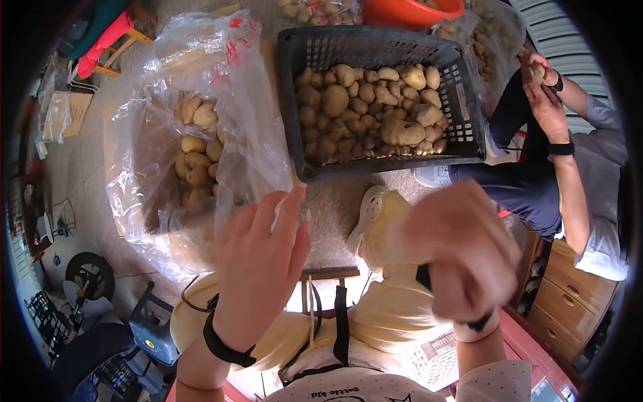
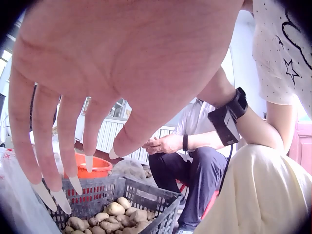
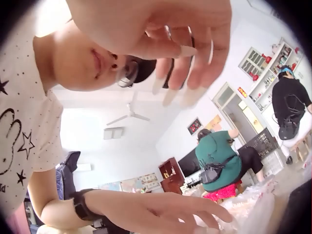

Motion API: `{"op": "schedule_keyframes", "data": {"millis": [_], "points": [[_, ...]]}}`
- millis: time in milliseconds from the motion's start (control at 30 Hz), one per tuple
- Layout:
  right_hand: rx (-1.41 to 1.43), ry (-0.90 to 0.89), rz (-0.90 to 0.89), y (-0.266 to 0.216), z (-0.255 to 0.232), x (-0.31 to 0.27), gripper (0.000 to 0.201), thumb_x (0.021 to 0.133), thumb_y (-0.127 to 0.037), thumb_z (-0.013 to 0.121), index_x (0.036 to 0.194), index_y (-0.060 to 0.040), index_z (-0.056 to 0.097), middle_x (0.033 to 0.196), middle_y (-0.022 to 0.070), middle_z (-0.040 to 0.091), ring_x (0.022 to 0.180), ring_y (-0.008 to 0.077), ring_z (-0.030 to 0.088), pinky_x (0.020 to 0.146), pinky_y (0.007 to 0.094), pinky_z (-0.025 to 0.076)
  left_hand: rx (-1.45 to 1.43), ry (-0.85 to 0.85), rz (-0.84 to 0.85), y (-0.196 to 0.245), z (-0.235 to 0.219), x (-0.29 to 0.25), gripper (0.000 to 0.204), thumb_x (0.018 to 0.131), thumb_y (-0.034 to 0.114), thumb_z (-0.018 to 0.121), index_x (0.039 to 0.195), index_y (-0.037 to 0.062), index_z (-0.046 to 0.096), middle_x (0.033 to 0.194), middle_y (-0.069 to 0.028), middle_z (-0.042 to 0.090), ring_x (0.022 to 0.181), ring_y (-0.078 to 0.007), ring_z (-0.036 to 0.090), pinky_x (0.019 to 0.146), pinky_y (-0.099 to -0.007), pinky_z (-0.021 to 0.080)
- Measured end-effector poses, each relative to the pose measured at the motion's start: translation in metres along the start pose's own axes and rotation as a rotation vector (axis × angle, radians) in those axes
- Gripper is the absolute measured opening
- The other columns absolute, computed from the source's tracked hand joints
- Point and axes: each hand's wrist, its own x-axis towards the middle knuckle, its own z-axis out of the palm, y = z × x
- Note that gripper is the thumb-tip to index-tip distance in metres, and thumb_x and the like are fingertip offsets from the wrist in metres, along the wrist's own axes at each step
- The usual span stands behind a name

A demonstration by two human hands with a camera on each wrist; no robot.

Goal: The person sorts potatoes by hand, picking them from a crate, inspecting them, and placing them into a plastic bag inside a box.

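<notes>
My left hand [image 1: 258, 261] is stretched out with straight fingers over the near right edge of a clear plastic bag [image 1: 258, 144]. Nothing lies in its palm in the left wrist view. Motion blurs my right hand [image 1: 469, 248], raised above my right knee; in the right wrist view its fingers [image 3: 197, 63] bend loosely with nothing between them. Inside the bag are several potatoes [image 1: 197, 161]. Beside it, to the right, a black plastic crate [image 1: 290, 100] holds a heap of potatoes [image 1: 358, 107] of mixed sizes.
A seated person [image 1: 562, 167] at the right holds a potato [image 1: 538, 72]. Behind the crate stand an orange tub [image 1: 408, 15] and a clear bag of potatoes [image 1: 485, 40]. A blue stool [image 1: 151, 335] is at the lower left, a wooden drawer cabinet [image 1: 569, 295] at the right.
</notes>
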Motion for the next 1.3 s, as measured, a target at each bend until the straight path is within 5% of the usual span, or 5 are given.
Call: {"op": "schedule_keyframes", "data": {"millis": [200, 400, 767, 1067, 1300], "points": [[-0.132, -0.190, 0.178, 0.057, 0.016, -0.006, 0.021, 0.075, 0.006, 0.049, 0.087, -0.0041, 0.062, 0.080, 0.0128, 0.062, 0.066, 0.0304, 0.056, 0.062, 0.0368, 0.046, -0.002, -0.094, -0.017, 0.008, 0.012, -0.002, 0.029, 0.086, 0.016, 0.061, 0.113, 0.0052, 0.058, 0.096, -0.0084, 0.061, 0.085, -0.0264, 0.060, 0.071, -0.0396, 0.048], [-0.298, -0.020, 0.409, 0.088, 0.020, -0.003, 0.014, 0.083, -0.004, 0.054, 0.095, -0.0039, 0.062, 0.084, 0.0122, 0.066, 0.069, 0.0265, 0.064, 0.063, 0.0351, 0.051, 0.030, -0.061, 0.048, 0.012, 0.026, -0.008, 0.024, 0.086, 0.019, 0.060, 0.106, 0.0059, 0.060, 0.087, -0.0051, 0.062, 0.080, -0.0232, 0.060, 0.068, -0.0378, 0.048], [-0.178, -0.344, 0.492, 0.174, 0.075, -0.022, 0.018, 0.083, -0.015, 0.058, 0.096, -0.0041, 0.063, 0.082, 0.0145, 0.068, 0.076, 0.0306, 0.067, 0.070, 0.0382, 0.051, 0.153, 0.020, 0.107, 0.015, 0.045, -0.014, 0.016, 0.085, 0.022, 0.060, 0.094, 0.0086, 0.060, 0.081, -0.0028, 0.059, 0.079, -0.0193, 0.061, 0.065, -0.0351, 0.049], [-0.402, -0.438, 0.490, 0.289, 0.096, 0.031, 0.022, 0.082, -0.019, 0.056, 0.096, -0.0080, 0.069, 0.089, 0.0200, 0.068, 0.087, 0.0360, 0.065, 0.079, 0.0427, 0.051, 0.121, -0.025, 0.053, 0.005, 0.037, -0.018, 0.022, 0.083, 0.022, 0.062, 0.099, 0.0066, 0.060, 0.084, -0.0043, 0.059, 0.080, -0.0202, 0.059, 0.068, -0.0348, 0.048], [-0.608, -0.643, 0.500, 0.317, 0.146, 0.061, 0.034, 0.076, -0.029, 0.067, 0.105, -0.0109, 0.066, 0.100, 0.0164, 0.067, 0.098, 0.0339, 0.063, 0.082, 0.0425, 0.050, 0.043, -0.049, 0.031, -0.004, 0.024, -0.024, 0.029, 0.084, 0.020, 0.062, 0.108, 0.0038, 0.060, 0.086, -0.0055, 0.058, 0.079, -0.0214, 0.057, 0.071, -0.0356, 0.047]]}}
